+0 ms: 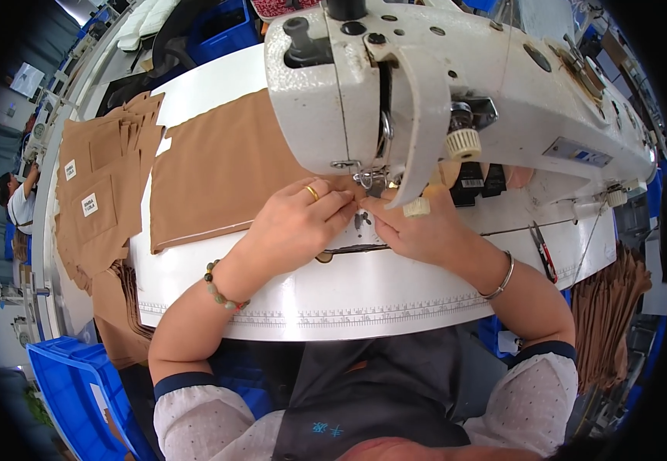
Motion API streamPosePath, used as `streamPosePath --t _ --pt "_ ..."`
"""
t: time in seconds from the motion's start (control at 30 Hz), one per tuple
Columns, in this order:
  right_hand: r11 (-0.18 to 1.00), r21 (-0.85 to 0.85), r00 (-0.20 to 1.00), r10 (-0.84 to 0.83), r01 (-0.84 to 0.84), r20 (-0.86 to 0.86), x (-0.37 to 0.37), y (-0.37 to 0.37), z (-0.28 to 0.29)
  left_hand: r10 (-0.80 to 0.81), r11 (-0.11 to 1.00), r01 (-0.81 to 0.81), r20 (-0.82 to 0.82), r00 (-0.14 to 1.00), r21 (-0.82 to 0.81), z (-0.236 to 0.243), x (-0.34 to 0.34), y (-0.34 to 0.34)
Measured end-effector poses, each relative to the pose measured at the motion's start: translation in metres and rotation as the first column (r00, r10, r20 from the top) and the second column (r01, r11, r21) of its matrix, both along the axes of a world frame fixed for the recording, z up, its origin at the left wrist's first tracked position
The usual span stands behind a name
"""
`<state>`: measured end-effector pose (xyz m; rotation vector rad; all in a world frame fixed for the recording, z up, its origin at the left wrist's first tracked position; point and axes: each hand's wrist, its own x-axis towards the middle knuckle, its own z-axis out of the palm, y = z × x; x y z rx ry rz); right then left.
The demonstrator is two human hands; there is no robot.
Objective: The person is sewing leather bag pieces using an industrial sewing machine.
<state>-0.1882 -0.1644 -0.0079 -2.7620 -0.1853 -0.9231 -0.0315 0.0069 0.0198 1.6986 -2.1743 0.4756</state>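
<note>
A brown fabric panel [214, 165] lies flat on the white sewing table [272, 311], its right end running under the needle area of a white industrial sewing machine [310, 115]. My left hand [303, 219], with a ring on one finger, presses and pinches the fabric edge just left of the presser foot [372, 180]. Close on the other side, my right hand [422, 223] has its thumb and fingers closed on the same edge. The two hands' fingertips nearly meet in front of the foot. The needle point and the fabric beneath the fingers are partly hidden.
Stacked brown cut pieces with white labels [91, 192] lie at the left. Thread snips [542, 252] rest on the table's right side. More brown pieces [606, 323] hang at the right. A blue crate [80, 376] stands lower left; a person [20, 201] sits far left.
</note>
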Motion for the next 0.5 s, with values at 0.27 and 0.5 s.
streamPosePath --t 0.27,0.5 --pt "0.997 -0.078 1.0 -0.008 0.007 -0.018 -0.0042 0.0008 0.0026 0.005 1.0 -0.004 0.124 0.992 -0.009 -0.0018 -0.0039 0.0013" --pt "0.991 -0.136 0.999 -0.011 0.006 -0.039 -0.0067 0.0028 0.0015 0.02 0.999 -0.024 0.114 0.993 0.028 -0.0009 -0.0035 0.0011"
